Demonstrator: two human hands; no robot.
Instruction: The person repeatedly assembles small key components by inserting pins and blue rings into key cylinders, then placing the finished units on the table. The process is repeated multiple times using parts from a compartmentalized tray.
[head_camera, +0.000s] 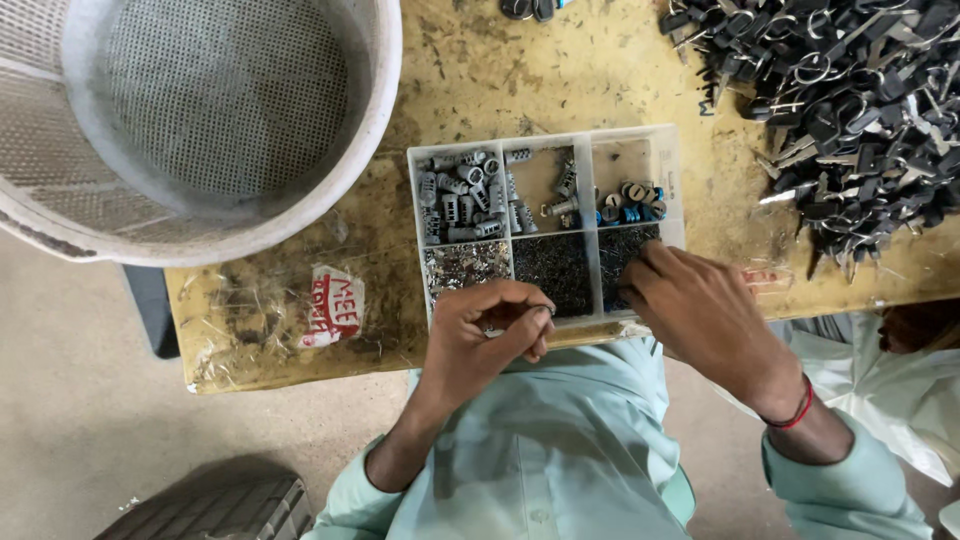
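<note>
My left hand (487, 335) is curled at the near edge of a clear plastic compartment tray (672, 170), its fingertips pinched around a small metal part that is mostly hidden. My right hand (700, 305) reaches into the tray's near right compartment (618, 248), which holds tiny dark pieces; its fingertips are buried there. The far left compartment holds several grey metal cylinders (462, 195). The far right one holds a few round blue and grey pieces (630, 200). The near left compartment holds small shiny bits (462, 265).
A large white perforated plastic basket (200, 110) sits at the table's far left. A heap of black-headed keys (850, 90) fills the far right. A scuffed yellow tabletop (500, 70) bears a torn red-and-white sticker (333, 305). A grey crate (220, 510) lies on the floor.
</note>
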